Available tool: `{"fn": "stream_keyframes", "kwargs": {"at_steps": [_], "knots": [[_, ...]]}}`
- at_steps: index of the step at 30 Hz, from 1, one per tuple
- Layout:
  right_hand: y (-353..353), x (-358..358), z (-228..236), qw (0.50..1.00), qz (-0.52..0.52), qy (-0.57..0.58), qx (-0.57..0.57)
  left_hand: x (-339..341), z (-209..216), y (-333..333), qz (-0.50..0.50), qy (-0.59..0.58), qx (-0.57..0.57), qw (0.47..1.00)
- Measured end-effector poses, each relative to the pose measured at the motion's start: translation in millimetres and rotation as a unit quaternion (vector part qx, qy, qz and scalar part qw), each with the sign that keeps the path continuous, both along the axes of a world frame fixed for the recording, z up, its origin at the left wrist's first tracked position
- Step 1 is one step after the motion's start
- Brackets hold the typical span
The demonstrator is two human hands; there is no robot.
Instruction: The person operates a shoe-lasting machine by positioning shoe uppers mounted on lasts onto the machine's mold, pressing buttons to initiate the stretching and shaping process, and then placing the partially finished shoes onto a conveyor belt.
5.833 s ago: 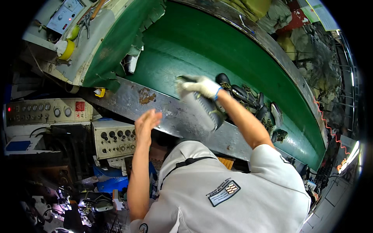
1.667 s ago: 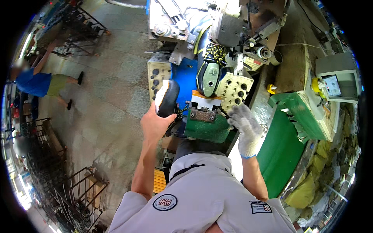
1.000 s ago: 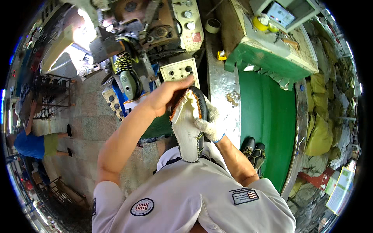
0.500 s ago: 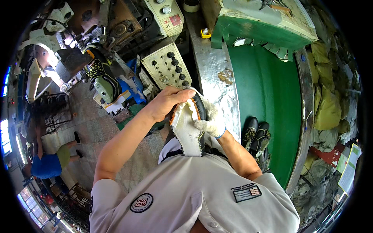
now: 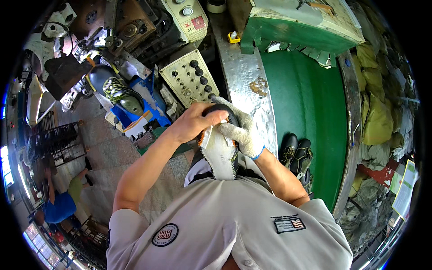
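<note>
A black shoe upper is held upside down in front of my waist, its pale insole side facing up and orange stitching along the edge. My bare left hand is closed around its toe end from the left, thumb pressed on the turned-in edge. My right hand, in a pale knitted glove, grips the same end from the right, with its thumb on the pale underside. The fingers beneath the shoe are hidden.
A machine with a laced black shoe stands at upper left, beside a control panel with black knobs. A metal ledge borders a green surface holding finished-looking shoes. Another person is far left.
My gloved right thumb has moved up toward the toe, and the hands have closed further over it. At the machine, the laced shoe has turned and now shows its toe and laces.
</note>
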State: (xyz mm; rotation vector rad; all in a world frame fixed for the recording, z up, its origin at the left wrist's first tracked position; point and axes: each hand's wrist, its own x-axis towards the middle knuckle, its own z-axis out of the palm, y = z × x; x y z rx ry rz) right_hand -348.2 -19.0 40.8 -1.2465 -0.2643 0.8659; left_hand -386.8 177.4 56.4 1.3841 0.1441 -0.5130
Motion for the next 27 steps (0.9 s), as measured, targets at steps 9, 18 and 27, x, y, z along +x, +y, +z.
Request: {"fn": "stream_keyframes", "kwargs": {"at_steps": [9, 18, 27], "knots": [[-2.4, 5.5, -5.0, 0.999, 0.031, -0.039, -0.015, 4.0, -12.4, 8.5, -0.012, 0.003, -0.022, 1.0], [-2.2, 17.3, -8.7, 0.999, -0.006, 0.029, -0.027, 19.6, -31.1, -4.1, 0.023, -0.033, -0.003, 0.999], [-20.0, 16.7, -38.7, 0.996, -0.054, 0.029, 0.059, 40.2, -39.0, -17.3, 0.052, 0.1, -0.068, 0.991]]}}
